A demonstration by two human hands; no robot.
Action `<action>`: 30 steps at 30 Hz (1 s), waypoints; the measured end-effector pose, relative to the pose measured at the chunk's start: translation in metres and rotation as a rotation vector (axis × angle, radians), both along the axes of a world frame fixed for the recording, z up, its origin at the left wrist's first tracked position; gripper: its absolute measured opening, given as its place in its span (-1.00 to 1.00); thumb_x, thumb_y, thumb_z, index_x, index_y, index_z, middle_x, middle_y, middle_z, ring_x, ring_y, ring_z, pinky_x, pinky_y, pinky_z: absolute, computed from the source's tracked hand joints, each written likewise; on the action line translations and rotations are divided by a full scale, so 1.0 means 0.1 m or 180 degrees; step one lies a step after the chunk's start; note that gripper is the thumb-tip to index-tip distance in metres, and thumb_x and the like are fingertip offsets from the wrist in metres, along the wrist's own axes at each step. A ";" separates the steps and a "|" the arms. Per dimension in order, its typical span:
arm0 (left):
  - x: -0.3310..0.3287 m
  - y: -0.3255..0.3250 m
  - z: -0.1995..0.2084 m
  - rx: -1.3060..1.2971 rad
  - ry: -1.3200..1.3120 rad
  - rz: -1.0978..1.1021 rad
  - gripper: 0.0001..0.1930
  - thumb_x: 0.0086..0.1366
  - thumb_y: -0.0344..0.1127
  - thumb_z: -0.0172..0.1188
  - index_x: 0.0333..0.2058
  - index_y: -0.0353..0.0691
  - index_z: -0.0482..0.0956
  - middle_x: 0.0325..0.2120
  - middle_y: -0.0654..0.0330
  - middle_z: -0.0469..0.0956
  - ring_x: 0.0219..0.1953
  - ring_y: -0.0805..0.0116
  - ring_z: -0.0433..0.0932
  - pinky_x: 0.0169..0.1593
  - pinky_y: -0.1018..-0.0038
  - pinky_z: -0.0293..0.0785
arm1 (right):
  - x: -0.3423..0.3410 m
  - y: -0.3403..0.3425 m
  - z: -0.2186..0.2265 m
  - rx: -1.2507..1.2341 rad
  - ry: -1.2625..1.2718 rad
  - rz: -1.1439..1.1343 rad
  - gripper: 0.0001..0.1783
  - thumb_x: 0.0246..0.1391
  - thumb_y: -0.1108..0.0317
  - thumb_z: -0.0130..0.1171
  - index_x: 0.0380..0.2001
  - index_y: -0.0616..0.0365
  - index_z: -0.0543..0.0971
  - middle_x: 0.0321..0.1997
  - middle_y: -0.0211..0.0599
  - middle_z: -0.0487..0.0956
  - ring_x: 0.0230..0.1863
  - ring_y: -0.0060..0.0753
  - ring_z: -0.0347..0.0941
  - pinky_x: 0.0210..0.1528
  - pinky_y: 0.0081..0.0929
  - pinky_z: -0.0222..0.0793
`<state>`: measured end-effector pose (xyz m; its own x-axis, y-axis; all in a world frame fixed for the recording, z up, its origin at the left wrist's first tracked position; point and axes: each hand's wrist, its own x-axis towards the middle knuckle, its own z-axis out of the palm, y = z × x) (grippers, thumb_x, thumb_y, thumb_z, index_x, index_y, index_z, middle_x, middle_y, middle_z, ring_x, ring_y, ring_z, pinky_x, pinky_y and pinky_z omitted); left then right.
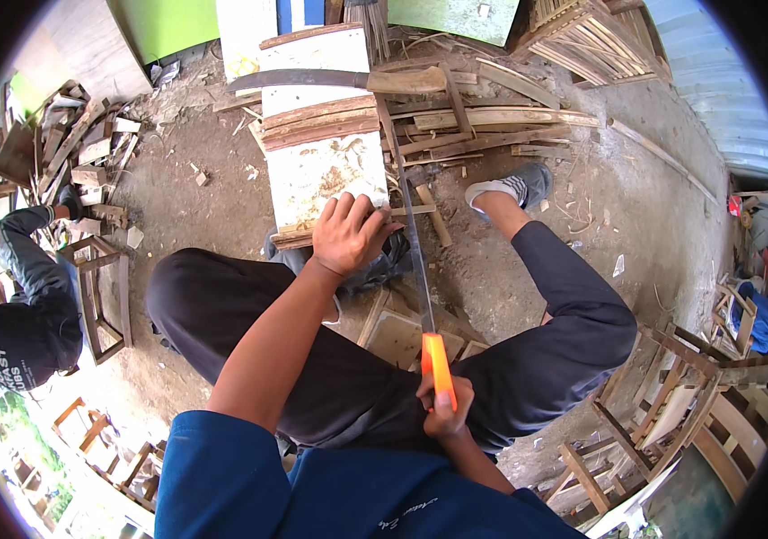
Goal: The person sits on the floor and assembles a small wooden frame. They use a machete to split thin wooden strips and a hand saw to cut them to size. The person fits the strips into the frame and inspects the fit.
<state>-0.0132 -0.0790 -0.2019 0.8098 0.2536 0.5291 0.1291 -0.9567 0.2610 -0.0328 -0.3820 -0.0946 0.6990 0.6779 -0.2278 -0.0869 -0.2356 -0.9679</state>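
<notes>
My right hand [445,406] is closed round the orange handle of a handsaw [418,260]. The saw's long narrow blade points away from me along the right edge of a white-topped wooden bench [290,175]. On the bench's near end my left hand [350,235] presses down with curled fingers. A thin wooden stick [416,209] juts out to the right from under those fingers and meets the saw blade. How far it runs beneath the hand is hidden. Across the bench's far part lies a machete [312,79], its wooden handle toward the right.
Long wood strips [501,121] lie on the ground right of the bench. A heap of wood offcuts [88,153] spreads at the far left, near a seated person [29,314]. Wooden frames [653,413] stand at the lower right. My legs straddle the near end of the bench.
</notes>
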 end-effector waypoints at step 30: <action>-0.03 -0.02 -0.01 -0.0019 0.0069 0.0047 -0.69 0.12 -0.13 0.46 -0.25 -0.10 0.60 -0.37 0.23 0.40 -0.34 0.22 0.41 -0.28 0.31 0.31 | 0.18 0.20 -0.14 0.0049 -0.0035 0.0040 -0.49 0.28 0.06 -0.05 -0.63 0.20 0.48 -0.70 -0.33 0.41 -0.74 -0.43 0.33 -0.64 -0.45 0.16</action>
